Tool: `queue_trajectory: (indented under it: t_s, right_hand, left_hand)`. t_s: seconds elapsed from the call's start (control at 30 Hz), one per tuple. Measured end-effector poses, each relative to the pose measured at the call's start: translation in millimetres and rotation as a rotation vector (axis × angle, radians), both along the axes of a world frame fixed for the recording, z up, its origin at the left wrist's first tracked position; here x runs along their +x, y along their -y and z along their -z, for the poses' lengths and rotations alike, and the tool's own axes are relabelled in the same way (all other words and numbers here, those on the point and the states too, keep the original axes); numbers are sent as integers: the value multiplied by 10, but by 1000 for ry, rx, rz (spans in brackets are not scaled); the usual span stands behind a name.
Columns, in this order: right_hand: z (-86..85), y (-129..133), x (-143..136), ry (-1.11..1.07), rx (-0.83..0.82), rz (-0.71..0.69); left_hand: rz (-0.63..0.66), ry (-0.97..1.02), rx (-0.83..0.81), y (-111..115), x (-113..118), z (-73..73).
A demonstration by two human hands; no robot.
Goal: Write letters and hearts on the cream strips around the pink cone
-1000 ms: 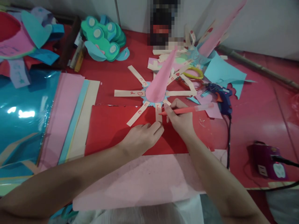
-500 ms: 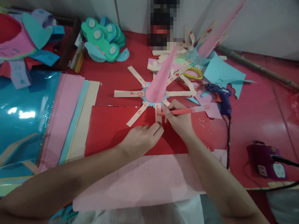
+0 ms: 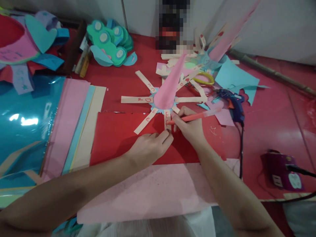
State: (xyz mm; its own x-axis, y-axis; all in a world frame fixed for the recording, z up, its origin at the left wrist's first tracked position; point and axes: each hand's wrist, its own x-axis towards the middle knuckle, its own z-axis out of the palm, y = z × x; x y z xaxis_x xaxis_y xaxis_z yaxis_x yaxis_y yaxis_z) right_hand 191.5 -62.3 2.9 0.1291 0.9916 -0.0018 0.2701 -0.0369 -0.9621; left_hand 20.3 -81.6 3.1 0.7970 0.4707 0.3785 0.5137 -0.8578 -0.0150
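Left hand (image 3: 151, 145) pinches one strip (image 3: 166, 116), lettered Ff; right hand (image 3: 189, 127) pinches one pen (image 3: 194, 117). Cones (image 3: 168, 92): two. Three further strips read Cc, Dd, Ee.

I'm slanting my left forearm (image 3: 91, 181) in over the near edge of the surface (image 3: 271, 125), angling it rightward and toward the far edge. My left hand (image 3: 151, 146) is lying low with its back facing up, its fingers curling together, their tips partly hidden. My right forearm (image 3: 219, 174) is crossing the near edge farther right, leaning inward to the left. My right hand (image 3: 190, 126) is sitting just beside the left and slightly closer to the far edge, thumb and index finger pinching in a writing grip.
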Motion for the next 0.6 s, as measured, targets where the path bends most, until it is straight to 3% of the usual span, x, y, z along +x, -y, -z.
queue_trajectory:
  t_s: [0.3, 0.6]
  right_hand:
    - [13, 3, 10, 152, 81, 25]
    - [5, 10, 11, -33, 87, 145]
  left_hand:
    - [-9, -17, 8, 4, 5, 0]
    - [-9, 1, 0, -6, 7, -4]
